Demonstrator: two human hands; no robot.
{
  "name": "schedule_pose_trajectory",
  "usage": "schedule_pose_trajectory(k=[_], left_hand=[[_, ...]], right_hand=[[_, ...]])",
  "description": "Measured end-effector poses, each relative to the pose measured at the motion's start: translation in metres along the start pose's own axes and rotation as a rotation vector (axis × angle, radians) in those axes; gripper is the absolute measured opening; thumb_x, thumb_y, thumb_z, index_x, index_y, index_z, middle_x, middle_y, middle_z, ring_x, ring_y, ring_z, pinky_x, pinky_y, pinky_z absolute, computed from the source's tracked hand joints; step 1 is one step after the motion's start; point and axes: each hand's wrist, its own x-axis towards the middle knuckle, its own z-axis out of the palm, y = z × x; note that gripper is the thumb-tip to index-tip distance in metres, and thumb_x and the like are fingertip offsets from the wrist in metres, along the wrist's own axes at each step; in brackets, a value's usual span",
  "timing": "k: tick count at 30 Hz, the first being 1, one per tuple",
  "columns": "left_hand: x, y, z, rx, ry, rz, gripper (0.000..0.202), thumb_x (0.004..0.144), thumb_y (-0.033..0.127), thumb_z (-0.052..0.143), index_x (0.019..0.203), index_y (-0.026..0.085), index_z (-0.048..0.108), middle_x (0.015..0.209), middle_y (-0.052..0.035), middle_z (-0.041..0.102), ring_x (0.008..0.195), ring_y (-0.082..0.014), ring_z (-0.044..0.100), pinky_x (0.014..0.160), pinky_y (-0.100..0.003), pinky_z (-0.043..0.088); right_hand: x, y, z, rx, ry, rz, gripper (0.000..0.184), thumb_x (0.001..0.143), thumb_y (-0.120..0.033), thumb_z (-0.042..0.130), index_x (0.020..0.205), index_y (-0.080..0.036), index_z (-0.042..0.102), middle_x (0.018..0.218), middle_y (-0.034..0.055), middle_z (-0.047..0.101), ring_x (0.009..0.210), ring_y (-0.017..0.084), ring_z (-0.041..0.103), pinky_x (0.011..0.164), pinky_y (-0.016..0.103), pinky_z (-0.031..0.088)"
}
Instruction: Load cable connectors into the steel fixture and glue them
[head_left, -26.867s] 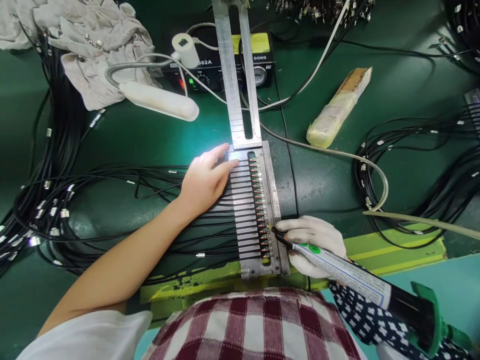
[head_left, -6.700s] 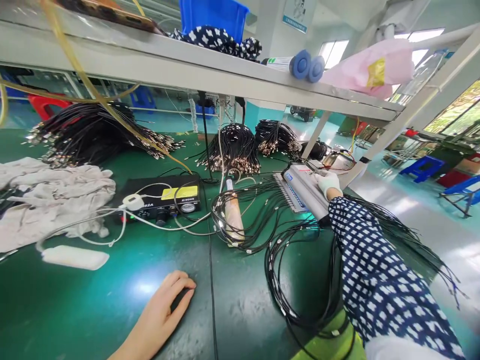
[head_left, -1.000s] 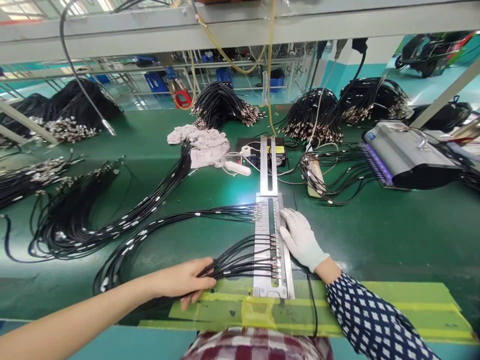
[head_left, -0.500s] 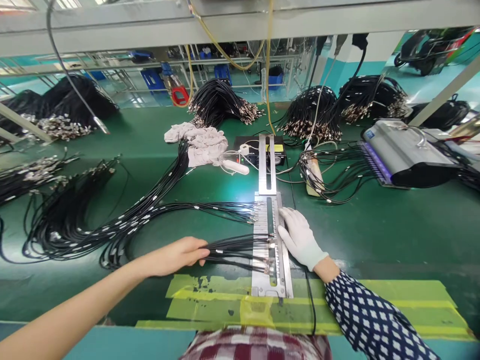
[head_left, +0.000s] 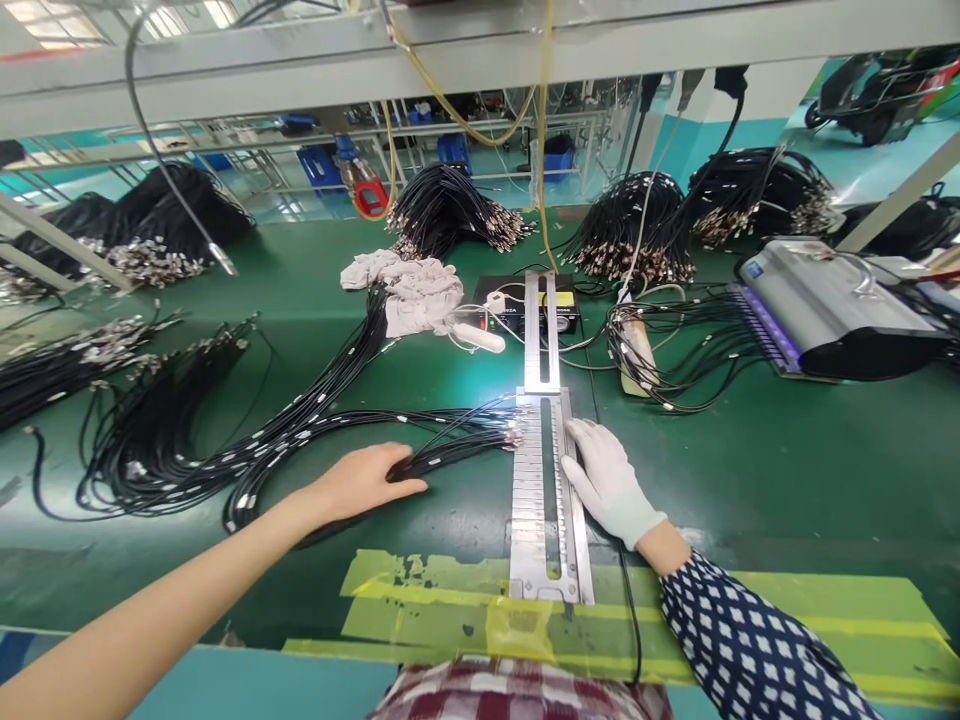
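Note:
My bare left hand (head_left: 367, 482) is around a bundle of black cables (head_left: 450, 457), its thumb stretched out along the near side. The metal-tipped ends of these cables lie at the left edge of a slotted metal jig (head_left: 529, 510), beside other cables (head_left: 375, 415). My right hand (head_left: 611, 482), in a white glove, lies with fingers extended and thumb apart against the jig's right-hand bar. The near slots of the jig show bare metal. A narrower slotted plate (head_left: 532, 345) continues from its far end.
Crumpled white gloves (head_left: 424, 290) lie on more cables. Behind the jig sits a black control box (head_left: 491, 292). A silver machine with a purple glow (head_left: 832, 305) stands at right with cables at its front. Cable heaps (head_left: 450, 205) line the back; yellow tape (head_left: 420, 610) covers the near edge.
My left hand has moved its cables out of the jig's near slots, away from me toward the other cables at the left. My right hand stays at the jig's right bar.

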Motion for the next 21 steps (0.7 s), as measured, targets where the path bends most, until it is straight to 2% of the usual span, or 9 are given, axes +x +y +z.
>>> schedule_pose_trajectory(k=[1,3,5,6,8,10,13,17,21], left_hand=[[0.006,0.001,0.004,0.137,0.112,0.038,0.059,0.083,0.07,0.055,0.102,0.016,0.062,0.107,-0.013,0.062,0.098,-0.0309,0.059,0.087,-0.041,0.045],[0.021,0.004,0.011,0.291,0.263,0.114,0.079,0.076,0.071,0.065,0.131,0.015,0.053,0.138,-0.0203,0.051,0.127,-0.039,0.047,0.106,-0.052,0.035],[0.037,0.008,0.015,0.31,0.262,0.168,0.102,0.071,0.07,0.07,0.149,0.016,0.033,0.154,-0.0225,0.035,0.141,-0.0396,0.034,0.116,-0.056,0.023],[0.044,0.01,0.015,0.313,0.229,0.169,0.104,0.072,0.069,0.071,0.151,0.016,0.029,0.154,-0.0227,0.035,0.142,-0.0389,0.033,0.117,-0.056,0.021],[0.053,0.015,0.014,0.343,0.151,0.147,0.084,0.081,0.059,0.067,0.146,0.015,0.036,0.145,-0.021,0.047,0.135,-0.0363,0.044,0.114,-0.054,0.028],[0.054,0.022,0.011,0.389,0.079,0.135,0.048,0.091,0.044,0.059,0.128,0.014,0.052,0.125,-0.0162,0.063,0.117,-0.0314,0.059,0.102,-0.045,0.041],[0.045,0.032,0.011,0.447,0.002,0.145,0.013,0.089,0.027,0.058,0.097,0.016,0.061,0.098,-0.0101,0.07,0.089,-0.0263,0.069,0.079,-0.035,0.049],[0.026,0.043,0.0,0.529,0.0,0.152,0.004,0.084,0.014,0.058,0.085,0.017,0.061,0.089,-0.0092,0.07,0.081,-0.0263,0.069,0.072,-0.034,0.047],[-0.002,0.071,-0.032,0.7,0.184,0.218,0.007,0.088,0.012,0.054,0.091,0.015,0.059,0.089,-0.0089,0.067,0.08,-0.0254,0.067,0.072,-0.037,0.046]], right_hand=[[0.0,0.001,0.0,0.0,-0.002,0.0,0.051,0.101,-0.042,0.036,0.145,-0.017,0.042,0.143,0.0152,0.054,0.135,0.032,0.046,0.115,0.057,0.035],[0.0,0.002,0.001,-0.007,-0.003,-0.002,0.05,0.101,-0.042,0.036,0.144,-0.016,0.043,0.143,0.0151,0.054,0.136,0.032,0.045,0.116,0.057,0.035],[0.0,0.002,0.001,-0.021,0.0,-0.007,0.05,0.101,-0.042,0.037,0.143,-0.015,0.043,0.142,0.0152,0.055,0.136,0.031,0.046,0.116,0.055,0.036],[0.001,0.003,0.002,-0.027,0.003,-0.01,0.05,0.101,-0.042,0.037,0.143,-0.015,0.044,0.142,0.0153,0.055,0.135,0.031,0.046,0.116,0.055,0.036],[0.001,0.003,0.002,-0.031,0.008,-0.018,0.05,0.101,-0.042,0.037,0.143,-0.014,0.044,0.142,0.0156,0.055,0.135,0.03,0.047,0.116,0.054,0.036],[0.001,0.003,0.003,-0.022,0.01,-0.02,0.052,0.101,-0.043,0.038,0.143,-0.013,0.043,0.142,0.0161,0.055,0.135,0.031,0.047,0.116,0.055,0.036],[0.001,0.003,0.003,0.008,0.016,-0.008,0.053,0.1,-0.046,0.04,0.142,-0.014,0.045,0.141,0.0162,0.055,0.134,0.032,0.048,0.115,0.056,0.036],[0.001,0.002,-0.002,0.138,0.057,0.065,0.052,0.097,-0.05,0.044,0.138,-0.018,0.05,0.137,0.0162,0.059,0.131,0.033,0.052,0.114,0.057,0.038],[0.002,-0.01,-0.014,0.55,0.178,0.315,0.048,0.094,-0.053,0.051,0.13,-0.021,0.056,0.134,0.0145,0.061,0.123,0.03,0.06,0.11,0.053,0.045]])
